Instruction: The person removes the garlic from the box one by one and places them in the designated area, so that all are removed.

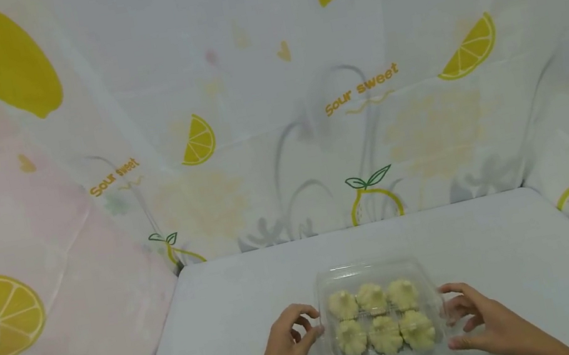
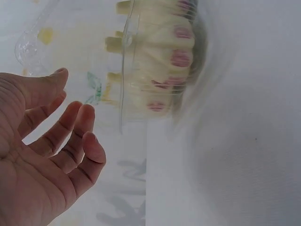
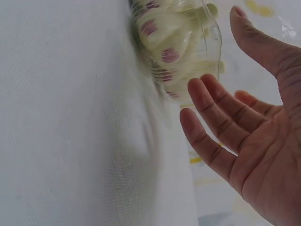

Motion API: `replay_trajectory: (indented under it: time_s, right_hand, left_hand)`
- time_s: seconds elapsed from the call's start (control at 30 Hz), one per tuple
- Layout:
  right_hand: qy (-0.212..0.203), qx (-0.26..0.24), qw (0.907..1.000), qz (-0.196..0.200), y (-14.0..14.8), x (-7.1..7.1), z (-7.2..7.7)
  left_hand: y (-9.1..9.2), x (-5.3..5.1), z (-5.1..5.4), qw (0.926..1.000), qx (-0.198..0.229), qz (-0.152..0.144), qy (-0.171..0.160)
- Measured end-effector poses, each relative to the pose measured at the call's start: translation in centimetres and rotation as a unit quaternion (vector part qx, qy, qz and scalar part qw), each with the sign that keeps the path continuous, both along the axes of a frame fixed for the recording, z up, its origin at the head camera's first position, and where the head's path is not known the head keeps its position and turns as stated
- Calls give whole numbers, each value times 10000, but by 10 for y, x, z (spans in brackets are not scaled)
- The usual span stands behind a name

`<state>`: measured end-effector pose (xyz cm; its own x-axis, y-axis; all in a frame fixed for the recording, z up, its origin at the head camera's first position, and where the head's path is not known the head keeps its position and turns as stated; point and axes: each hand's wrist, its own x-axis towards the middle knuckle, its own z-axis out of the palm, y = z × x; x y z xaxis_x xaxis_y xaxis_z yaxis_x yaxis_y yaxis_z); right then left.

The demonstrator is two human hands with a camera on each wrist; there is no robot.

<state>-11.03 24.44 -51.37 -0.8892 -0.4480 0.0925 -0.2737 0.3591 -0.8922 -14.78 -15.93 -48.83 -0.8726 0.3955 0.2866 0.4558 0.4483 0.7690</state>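
Two bare hands flank one clear plastic box [image 1: 370, 273], which sits between them on the white tabletop [image 1: 217, 316]. The left hand [image 1: 290, 338] is just beside the box's near-left wall — its fingers bend loosely, the thumb stands apart, and we see nothing in its grasp. The head view sets its fingertips right at the plastic edge; the left wrist view shows a gap between fingers and rim, so we cannot be sure of any contact.

The right hand [image 1: 483, 320] faces it across the box, palm toward the opposite wall. Its fingers are slightly curved, well spread from the thumb, and it too has hold of nothing. We note a gap between its fingertips and the rim in the right wrist view.

Inside the box, between the hands, we count six pale yellow pieces [image 1: 372, 298], ridged and peaked, in two rows of three. Seen from each wrist, their flanks carry purplish patches [image 2: 180, 58]. A rounded bit of clear plastic [image 2: 29, 52] shows beyond the left thumb; we cannot tell how the lid sits.

Past both hands, beyond the table's far edge, hangs a pale cloth [image 1: 250, 50] printed with lemons and "sour sweet" lettering [image 1: 362, 89].
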Motion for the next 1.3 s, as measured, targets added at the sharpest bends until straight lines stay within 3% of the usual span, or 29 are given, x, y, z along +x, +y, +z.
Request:
replay_trajectory:
  time_s: [0.23,0.4,0.8,1.03,1.3]
  right_hand:
    - [799,-159,9965,176,-3,-2,-8]
    - [793,-276,9960,296,-2,-1,-10]
    - [942,-274,9950,170,-6,1,-7]
    - [833,-287,9960,174,-5,1,-9]
    - [751,-349,9963,211,-4,0,-12]
  left_hand:
    - [3,-12,12,9995,156,168,197]
    - [5,-25,20,9982,305,273,449]
    - [18,-58,38,9915,681,723,840]
    - [24,-75,35,9875,882,993,851]
    - [29,-83,28,9867,1025,1060,687]
